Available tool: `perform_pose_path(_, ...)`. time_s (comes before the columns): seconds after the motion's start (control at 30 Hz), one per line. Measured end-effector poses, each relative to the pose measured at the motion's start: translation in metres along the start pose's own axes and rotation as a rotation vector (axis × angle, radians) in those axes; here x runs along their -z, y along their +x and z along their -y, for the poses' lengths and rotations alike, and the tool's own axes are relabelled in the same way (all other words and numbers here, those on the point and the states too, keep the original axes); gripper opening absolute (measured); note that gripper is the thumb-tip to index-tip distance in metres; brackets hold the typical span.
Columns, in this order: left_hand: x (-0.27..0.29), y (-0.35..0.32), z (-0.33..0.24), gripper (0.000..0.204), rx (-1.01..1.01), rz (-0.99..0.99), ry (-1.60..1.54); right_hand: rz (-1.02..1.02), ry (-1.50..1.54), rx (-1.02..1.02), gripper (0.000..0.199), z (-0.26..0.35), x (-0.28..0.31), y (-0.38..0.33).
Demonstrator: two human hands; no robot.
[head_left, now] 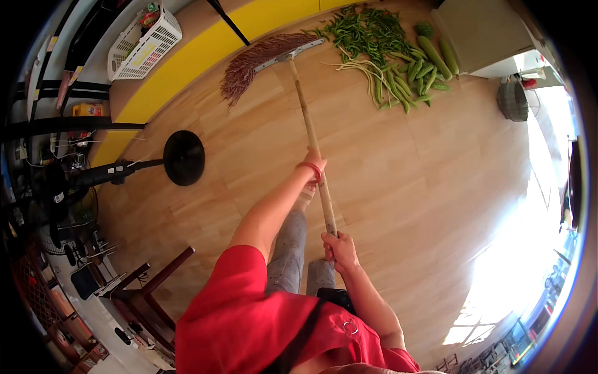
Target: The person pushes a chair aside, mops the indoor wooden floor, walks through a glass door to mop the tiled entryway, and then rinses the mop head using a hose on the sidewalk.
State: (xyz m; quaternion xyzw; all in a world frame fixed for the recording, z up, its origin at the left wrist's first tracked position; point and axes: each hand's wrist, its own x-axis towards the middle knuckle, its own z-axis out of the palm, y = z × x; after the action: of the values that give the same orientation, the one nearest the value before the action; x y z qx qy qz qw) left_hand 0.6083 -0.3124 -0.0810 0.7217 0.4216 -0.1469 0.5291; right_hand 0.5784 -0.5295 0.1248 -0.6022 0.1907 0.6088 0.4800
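Observation:
A string mop (252, 61) with reddish-brown strands and a grey clamp bar lies spread on the wood-look floor, close to the yellow cabinet base. Its long wooden handle (303, 105) runs back toward me. My left hand (316, 161), with a red band at the wrist, is wrapped round the middle of the handle, arm stretched forward. Lower down, near the handle's end, my right hand (341, 249) is closed on it too. To the right of the mop head, green peppers (367, 34) and long green gourds (414, 75) are heaped on the floor, with pale long beans (367, 70) beside them.
A black pedestal fan (184, 158) stands at the left. A white basket (146, 47) rests on the yellow-fronted ledge (180, 65). A wooden chair (149, 293) is at the lower left. A woven basket (512, 100) stands at the right, near bright sunlight on the floor.

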Motion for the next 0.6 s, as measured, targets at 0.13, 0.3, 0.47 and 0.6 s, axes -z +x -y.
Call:
perform_pose_path(0.13,-0.012,0.02,-0.014,0.058,0.11,0.011,0.146,0.079,0.03,0.007,0.019,0.005,0.017,0.011)
perform_pose_path(0.3,-0.066,-0.035,-0.011,0.041,0.345,0.065,0.102,-0.046,-0.174,0.075,0.019,-0.067,0.066,-0.016)
perform_pose_path(0.47,-0.165,-0.08,0.047,0.029,0.309,-0.238,0.247,-0.025,-0.043,0.023,0.02,-0.138,0.145,-0.097)
perform_pose_path(0.6,-0.236,-0.165,0.014,0.057,0.364,-0.055,0.192,-0.151,-0.087,-0.039,0.021,-0.188,0.197,-0.169)
